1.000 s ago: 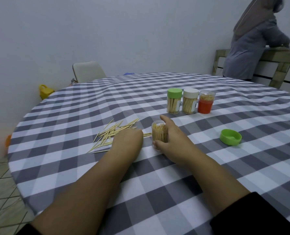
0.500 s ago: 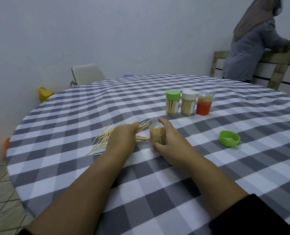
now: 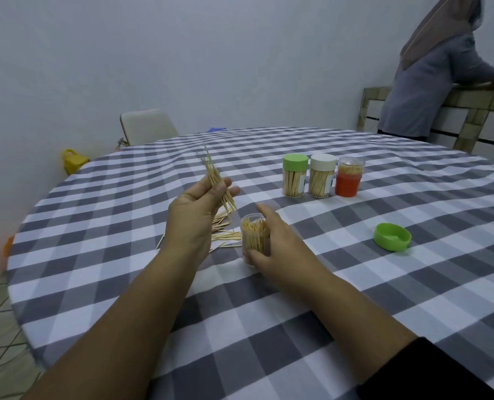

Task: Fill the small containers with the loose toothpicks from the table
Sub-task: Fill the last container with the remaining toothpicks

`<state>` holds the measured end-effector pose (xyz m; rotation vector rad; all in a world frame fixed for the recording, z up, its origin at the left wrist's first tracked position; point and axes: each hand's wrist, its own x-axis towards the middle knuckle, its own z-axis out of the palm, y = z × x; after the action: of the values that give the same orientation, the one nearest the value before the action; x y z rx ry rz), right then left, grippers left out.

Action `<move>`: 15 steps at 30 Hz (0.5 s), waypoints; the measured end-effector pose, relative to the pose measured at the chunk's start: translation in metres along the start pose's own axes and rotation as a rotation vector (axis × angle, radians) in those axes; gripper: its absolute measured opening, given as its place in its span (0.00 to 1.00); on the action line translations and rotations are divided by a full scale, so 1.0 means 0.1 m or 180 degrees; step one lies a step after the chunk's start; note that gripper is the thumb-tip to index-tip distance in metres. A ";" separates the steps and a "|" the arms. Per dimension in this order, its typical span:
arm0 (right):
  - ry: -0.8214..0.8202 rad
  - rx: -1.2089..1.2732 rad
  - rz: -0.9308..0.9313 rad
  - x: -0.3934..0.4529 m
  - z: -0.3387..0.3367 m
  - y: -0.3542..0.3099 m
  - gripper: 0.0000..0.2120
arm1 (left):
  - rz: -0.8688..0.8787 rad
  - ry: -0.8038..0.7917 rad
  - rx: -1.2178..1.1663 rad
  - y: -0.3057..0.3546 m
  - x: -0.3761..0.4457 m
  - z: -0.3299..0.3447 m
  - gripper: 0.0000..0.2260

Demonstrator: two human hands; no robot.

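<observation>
Lifted off the cloth since the earlier frame, the left hand (image 3: 195, 210) is now raised above the table with its fingers pinched around a bunch of toothpicks (image 3: 217, 183), which slants up and away from the palm with the tips fanning out at the top. Below and behind that hand, the remaining loose toothpicks (image 3: 224, 230) lie scattered on the checked tablecloth (image 3: 355, 284), some touching the base of the open container (image 3: 254, 236). That small clear container stands upright, already well packed with toothpicks, and the right hand (image 3: 280, 249) is wrapped around its right side, thumb low at the front and forefinger stretched up past the rim, much as it was before. Farther back on the table stand three more containers in a row, just beside one another: one with a green lid (image 3: 294, 176), one with a white lid (image 3: 322, 176), and a lidless one with an orange lower half (image 3: 349, 177), all holding toothpicks. A loose green cap (image 3: 392, 237) lies upside down to the right, well apart from the hands. Beyond the table's far edge are a pale chair (image 3: 146, 125), a yellow object (image 3: 73, 161) on the floor by the wall, and a person in grey (image 3: 430, 82) leaning on a counter.
</observation>
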<state>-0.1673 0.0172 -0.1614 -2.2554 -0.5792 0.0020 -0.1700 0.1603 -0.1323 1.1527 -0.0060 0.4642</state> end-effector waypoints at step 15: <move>0.0171 0.0087 0.0090 0.00 0.11 -0.01 0.47 | -0.0433 -0.0116 -0.0245 -0.15 -0.09 0.19 0.07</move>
<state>-0.1695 0.0253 -0.1679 -2.2299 -0.5157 -0.0359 -0.1680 0.1353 -0.1396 1.0782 0.0226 0.3196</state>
